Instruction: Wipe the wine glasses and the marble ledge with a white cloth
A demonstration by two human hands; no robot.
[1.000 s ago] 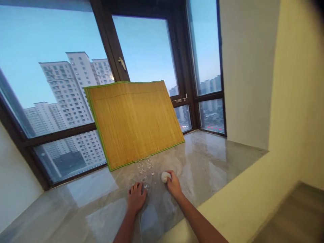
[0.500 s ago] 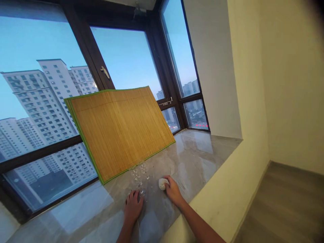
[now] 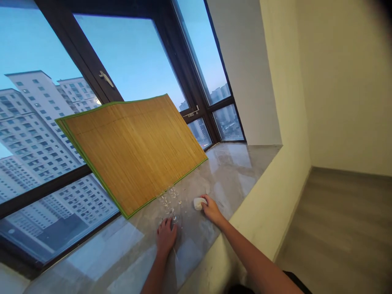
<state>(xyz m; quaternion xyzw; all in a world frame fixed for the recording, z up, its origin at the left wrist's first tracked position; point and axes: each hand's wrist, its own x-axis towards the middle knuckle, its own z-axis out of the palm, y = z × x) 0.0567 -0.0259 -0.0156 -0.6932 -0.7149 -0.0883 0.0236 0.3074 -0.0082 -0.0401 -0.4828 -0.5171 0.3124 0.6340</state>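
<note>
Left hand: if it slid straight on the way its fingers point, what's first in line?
Likely the small clear glasses just past the left hand; behind them, the leaning bamboo mat. Depth is unclear.

You've got two hands on the surface (image 3: 239, 171): your left hand (image 3: 166, 237) and your right hand (image 3: 210, 210). One small white cloth wad (image 3: 198, 203) sits under your right fingers. One bamboo mat (image 3: 134, 151) with a green edge leans on the window. A cluster of small clear glass pieces (image 3: 169, 200) lies between mat and hands, too small and glinting to count exactly. Two window handles: one (image 3: 106, 78), two (image 3: 190, 112).
</note>
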